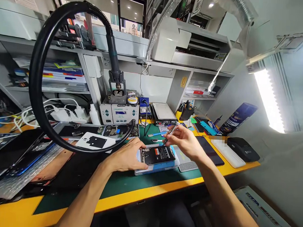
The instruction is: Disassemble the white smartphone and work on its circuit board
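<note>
Our left hand [127, 156] clasps the left end of the opened phone [158, 154], thumb at the near corner and fingers at the far one; we cannot tell whether they also press the box [155, 168] beneath. The phone lies flat on that box, black battery upward, just right of this hand. Our right hand [185, 142] pinches a slim tool [174, 128], its tip by the phone's far edge; we cannot tell if they touch. The box sits on the green mat [127, 185]. Behind, a black holder [187, 114] carries tools, the left cubby [93, 93] holds stacked folders, and the right cubby [178, 89] holds papers.
</note>
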`<action>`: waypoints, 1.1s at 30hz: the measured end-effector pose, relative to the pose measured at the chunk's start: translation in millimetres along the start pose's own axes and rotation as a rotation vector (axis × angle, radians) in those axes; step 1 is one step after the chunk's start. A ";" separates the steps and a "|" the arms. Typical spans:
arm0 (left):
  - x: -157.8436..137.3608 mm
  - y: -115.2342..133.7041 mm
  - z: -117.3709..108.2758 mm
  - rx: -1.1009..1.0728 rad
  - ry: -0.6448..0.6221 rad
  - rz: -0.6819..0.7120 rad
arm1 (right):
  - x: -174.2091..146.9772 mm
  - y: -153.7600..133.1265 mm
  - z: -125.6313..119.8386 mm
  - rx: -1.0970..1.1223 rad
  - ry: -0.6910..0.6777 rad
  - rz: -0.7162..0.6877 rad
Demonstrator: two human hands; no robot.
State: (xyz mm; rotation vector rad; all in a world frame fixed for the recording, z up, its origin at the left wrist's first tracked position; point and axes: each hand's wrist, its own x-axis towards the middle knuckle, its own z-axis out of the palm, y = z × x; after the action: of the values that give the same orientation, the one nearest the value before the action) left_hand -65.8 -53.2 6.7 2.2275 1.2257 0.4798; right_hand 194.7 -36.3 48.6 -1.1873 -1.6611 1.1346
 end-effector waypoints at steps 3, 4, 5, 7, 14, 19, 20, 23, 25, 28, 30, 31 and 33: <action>2.1 -0.6 0.7 -0.016 -0.004 0.002 | -3.7 2.7 32.5 0.021 0.047 -0.068; 2.6 -1.6 1.3 -0.021 -0.005 0.004 | -4.3 3.7 40.0 -0.001 0.061 -0.093; 3.0 -2.7 1.8 -0.022 -0.003 0.004 | -4.7 4.5 45.7 -0.036 0.066 -0.119; 3.3 -5.2 3.0 -0.021 0.006 0.004 | -4.8 4.8 52.1 -0.118 0.049 -0.164; 3.2 -10.9 5.8 -0.034 0.042 0.039 | -1.3 6.8 59.0 -0.236 0.018 -0.206; 3.3 -12.0 6.4 -0.018 0.034 0.030 | 1.6 8.9 61.5 -0.267 0.041 -0.207; 3.3 -12.1 6.5 -0.022 0.038 0.031 | 1.7 8.7 61.6 -0.283 0.042 -0.210; 3.6 -12.0 6.5 -0.035 0.045 0.035 | 1.5 7.3 62.0 -0.349 0.052 -0.230; 3.8 -11.9 6.5 -0.033 0.041 0.038 | 1.3 5.5 62.9 -0.414 0.063 -0.241; 4.0 -11.5 6.4 -0.020 0.038 0.037 | 2.7 0.8 64.7 -0.583 0.053 -0.249; 3.7 -11.0 6.1 -0.011 0.039 0.039 | 5.1 -3.8 65.5 -0.725 0.035 -0.255; 3.6 -10.8 6.0 -0.007 0.037 0.042 | 6.5 -6.2 65.5 -0.784 0.018 -0.257; 3.1 -10.1 5.4 0.007 0.038 0.047 | 8.9 -11.0 64.4 -0.853 -0.017 -0.263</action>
State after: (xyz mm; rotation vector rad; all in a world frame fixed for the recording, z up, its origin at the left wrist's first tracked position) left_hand -67.9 -47.7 -3.6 2.2668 1.1976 0.5395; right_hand 129.5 -43.5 41.1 -1.3790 -2.3252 0.2415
